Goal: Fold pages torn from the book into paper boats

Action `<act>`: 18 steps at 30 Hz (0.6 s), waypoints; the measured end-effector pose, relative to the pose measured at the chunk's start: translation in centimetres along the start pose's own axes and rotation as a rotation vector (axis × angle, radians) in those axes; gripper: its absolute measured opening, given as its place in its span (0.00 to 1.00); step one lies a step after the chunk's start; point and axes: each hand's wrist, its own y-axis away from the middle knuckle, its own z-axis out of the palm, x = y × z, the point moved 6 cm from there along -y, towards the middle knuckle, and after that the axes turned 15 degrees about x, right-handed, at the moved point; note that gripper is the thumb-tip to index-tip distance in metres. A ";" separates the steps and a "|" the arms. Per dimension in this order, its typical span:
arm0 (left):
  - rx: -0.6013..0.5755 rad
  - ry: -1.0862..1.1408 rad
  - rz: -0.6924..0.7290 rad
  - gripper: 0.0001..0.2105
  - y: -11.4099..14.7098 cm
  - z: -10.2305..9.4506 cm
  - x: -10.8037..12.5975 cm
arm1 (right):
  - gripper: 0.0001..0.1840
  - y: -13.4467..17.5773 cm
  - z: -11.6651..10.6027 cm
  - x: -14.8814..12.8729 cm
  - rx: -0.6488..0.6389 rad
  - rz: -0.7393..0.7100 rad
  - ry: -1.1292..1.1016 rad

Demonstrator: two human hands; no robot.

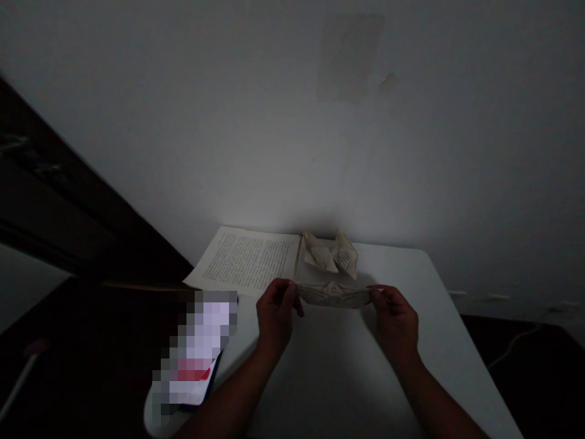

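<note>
A folded paper boat made from a printed page is stretched level between my two hands over the white table. My left hand pinches its left tip between thumb and fingers. At the opposite tip, my right hand grips the paper the same way. Just beyond, two more folded paper boats, a left one and a right one, stand close together near the wall. Left of them lies a printed book page, flat on the table.
A phone with a lit, blurred screen lies at the table's left edge. The white table backs onto a pale wall. A dark door frame stands at left, and a thin cable runs at right.
</note>
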 end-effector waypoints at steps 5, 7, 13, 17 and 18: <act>0.094 -0.245 0.103 0.09 -0.3 -0.7 0.6 | 0.15 0.0 -0.1 0.0 0.011 0.006 0.029; 0.125 -0.386 0.196 0.08 -0.4 -0.9 1.1 | 0.16 -0.1 -0.2 0.2 0.018 0.022 0.049; 0.087 -0.803 0.541 0.08 -0.8 0.2 1.7 | 0.17 -0.5 -0.3 0.7 0.017 0.001 0.182; 0.029 -1.008 0.704 0.07 -0.9 1.3 1.5 | 0.18 -1.0 -0.3 1.1 -0.029 -0.138 0.430; 0.011 -1.052 0.721 0.06 -0.8 1.5 1.5 | 0.17 -1.1 -0.2 1.1 -0.049 -0.194 0.498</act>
